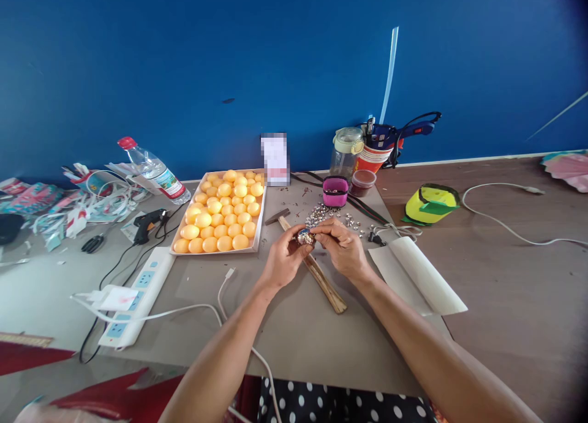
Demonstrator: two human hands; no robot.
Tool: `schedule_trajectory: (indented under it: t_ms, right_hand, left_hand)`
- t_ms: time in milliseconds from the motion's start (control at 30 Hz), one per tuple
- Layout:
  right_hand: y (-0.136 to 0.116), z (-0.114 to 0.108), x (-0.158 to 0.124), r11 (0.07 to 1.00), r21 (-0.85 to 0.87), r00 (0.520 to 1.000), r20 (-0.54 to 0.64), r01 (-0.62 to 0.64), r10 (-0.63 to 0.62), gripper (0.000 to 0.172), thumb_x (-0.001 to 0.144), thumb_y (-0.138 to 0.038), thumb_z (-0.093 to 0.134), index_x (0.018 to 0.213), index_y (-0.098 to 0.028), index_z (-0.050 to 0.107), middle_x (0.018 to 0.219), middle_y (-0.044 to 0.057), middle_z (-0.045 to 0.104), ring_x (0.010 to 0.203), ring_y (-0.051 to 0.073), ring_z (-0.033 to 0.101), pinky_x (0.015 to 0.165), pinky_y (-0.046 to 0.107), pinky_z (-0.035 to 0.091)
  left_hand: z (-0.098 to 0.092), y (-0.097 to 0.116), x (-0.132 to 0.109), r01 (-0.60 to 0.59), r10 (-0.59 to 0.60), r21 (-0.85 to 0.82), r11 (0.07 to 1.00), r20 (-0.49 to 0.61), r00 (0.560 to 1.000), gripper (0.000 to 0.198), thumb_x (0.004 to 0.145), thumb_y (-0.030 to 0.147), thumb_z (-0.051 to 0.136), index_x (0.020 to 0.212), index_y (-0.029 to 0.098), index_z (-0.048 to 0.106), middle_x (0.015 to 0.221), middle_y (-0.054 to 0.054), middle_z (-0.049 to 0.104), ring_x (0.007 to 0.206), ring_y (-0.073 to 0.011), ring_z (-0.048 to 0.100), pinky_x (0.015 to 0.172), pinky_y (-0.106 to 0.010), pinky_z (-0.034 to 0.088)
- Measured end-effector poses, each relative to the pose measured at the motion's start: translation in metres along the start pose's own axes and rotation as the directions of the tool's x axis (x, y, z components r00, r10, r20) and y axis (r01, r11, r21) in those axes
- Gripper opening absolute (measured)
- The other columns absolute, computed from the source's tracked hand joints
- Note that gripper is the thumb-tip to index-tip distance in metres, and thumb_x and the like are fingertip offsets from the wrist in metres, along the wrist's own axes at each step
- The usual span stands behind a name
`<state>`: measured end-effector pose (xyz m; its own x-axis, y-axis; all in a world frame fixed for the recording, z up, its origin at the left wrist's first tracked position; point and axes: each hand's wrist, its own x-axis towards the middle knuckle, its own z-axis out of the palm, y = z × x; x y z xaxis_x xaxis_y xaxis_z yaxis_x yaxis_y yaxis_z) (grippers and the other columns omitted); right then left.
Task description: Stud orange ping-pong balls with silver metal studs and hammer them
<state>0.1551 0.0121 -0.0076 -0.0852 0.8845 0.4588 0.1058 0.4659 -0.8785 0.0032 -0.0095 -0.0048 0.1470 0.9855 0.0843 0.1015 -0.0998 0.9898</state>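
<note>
A small shiny silvery ball [305, 237] is between my two hands above the table. My left hand [285, 258] has its fingers and thumb closed around the ball's left side. At the ball's right side, my right hand [342, 247] is closed in a pinch; its fingertips touch the ball, and whether they hold a small piece I cannot make out. Under my hands lies a hammer with a wooden handle [327, 286], its dark head farther off to the left. Just beyond my right hand, many small silvery pieces [318, 215] are scattered near a pink pouch-like container [335, 193].
Left stands a shallow box of orange balls [220, 224], with a water bottle [158, 175], glue gun [149, 224] and power strip [138, 300] nearby. A phone [275, 160], clear jar [345, 150] and tool cup [374, 153] line the wall. Folded paper [418, 276] and a yellow container [430, 204] lie right.
</note>
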Motion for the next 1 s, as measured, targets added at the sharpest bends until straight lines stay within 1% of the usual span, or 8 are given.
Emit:
schedule_trajectory:
  t_ms: [167,467,567,700,767,867,1000]
  right_hand:
    - [-0.0014,-0.0014,0.0011,1.000,-0.019,1.000,0.011,-0.009,0.009,0.015,0.079,-0.021,0.054,0.081,-0.024,0.069,0.079,0.003,0.059,0.076,0.015,0.056,0.071,0.030,0.046]
    - [-0.0014,-0.0033,0.0009,0.997,-0.056,0.998,0.046,0.044,-0.042,0.015,0.081,-0.022,0.053,0.082,-0.024,0.069,0.080,0.003,0.060,0.078,0.016,0.057,0.071,0.031,0.046]
    - [-0.0006,-0.0047,0.0001,0.994,-0.079,0.995,0.061,0.079,-0.074,0.016,0.082,-0.020,0.053,0.084,-0.024,0.069,0.081,0.004,0.059,0.078,0.016,0.057,0.071,0.031,0.046]
    - [0.0027,-0.0080,-0.0015,0.982,-0.143,0.987,0.122,0.123,-0.106,0.018,0.083,-0.020,0.052,0.088,-0.025,0.068,0.084,0.004,0.059,0.078,0.015,0.057,0.071,0.032,0.047]
    - [0.0045,-0.0093,-0.0018,0.977,-0.158,0.981,0.147,0.146,-0.123,0.019,0.084,-0.021,0.051,0.090,-0.025,0.068,0.086,0.005,0.059,0.077,0.015,0.057,0.070,0.031,0.048]
    - [0.0062,-0.0098,-0.0015,0.969,-0.161,0.975,0.153,0.187,-0.163,0.020,0.085,-0.022,0.050,0.091,-0.025,0.068,0.086,0.005,0.058,0.075,0.014,0.057,0.067,0.029,0.048]
    - [0.0057,-0.0094,-0.0012,0.953,-0.184,0.962,0.175,0.241,-0.209,0.022,0.086,-0.023,0.048,0.096,-0.026,0.067,0.088,0.006,0.058,0.078,0.014,0.057,0.068,0.029,0.049]
  left_hand:
    - [-0.0002,-0.0020,0.0002,-0.005,0.005,-0.009,1.000,-0.006,1.000,0.050,0.074,0.039,0.064,0.116,0.014,0.052,0.099,-0.009,0.062,0.087,-0.0197,0.060,0.079,-0.031,0.049]
    - [-0.0001,0.0017,-0.0005,-0.006,0.006,0.001,1.000,0.013,1.000,0.047,0.075,0.038,0.063,0.115,0.015,0.053,0.099,-0.009,0.062,0.085,-0.0186,0.059,0.077,-0.029,0.048]
    - [0.0000,0.0011,-0.0005,-0.003,0.003,-0.008,1.000,0.012,1.000,0.048,0.075,0.038,0.064,0.115,0.014,0.053,0.098,-0.009,0.062,0.085,-0.0190,0.060,0.077,-0.030,0.048]
    - [0.0006,-0.0013,-0.0008,0.021,-0.021,-0.028,0.999,0.009,1.000,0.050,0.073,0.038,0.065,0.116,0.014,0.053,0.097,-0.008,0.063,0.084,-0.0193,0.060,0.077,-0.031,0.049]
    - [0.0006,-0.0032,-0.0009,0.037,-0.036,-0.029,0.999,0.010,0.999,0.051,0.073,0.038,0.065,0.116,0.014,0.053,0.095,-0.008,0.063,0.083,-0.0190,0.060,0.076,-0.031,0.050]
    - [0.0005,-0.0064,-0.0007,0.050,-0.050,-0.041,0.998,0.001,0.999,0.051,0.072,0.038,0.066,0.116,0.015,0.054,0.093,-0.007,0.063,0.081,-0.0187,0.060,0.076,-0.032,0.051]
    - [0.0010,-0.0062,-0.0001,0.060,-0.062,-0.130,0.990,-0.010,0.998,0.051,0.070,0.038,0.068,0.114,0.015,0.056,0.092,-0.006,0.064,0.082,-0.0189,0.060,0.076,-0.033,0.052]
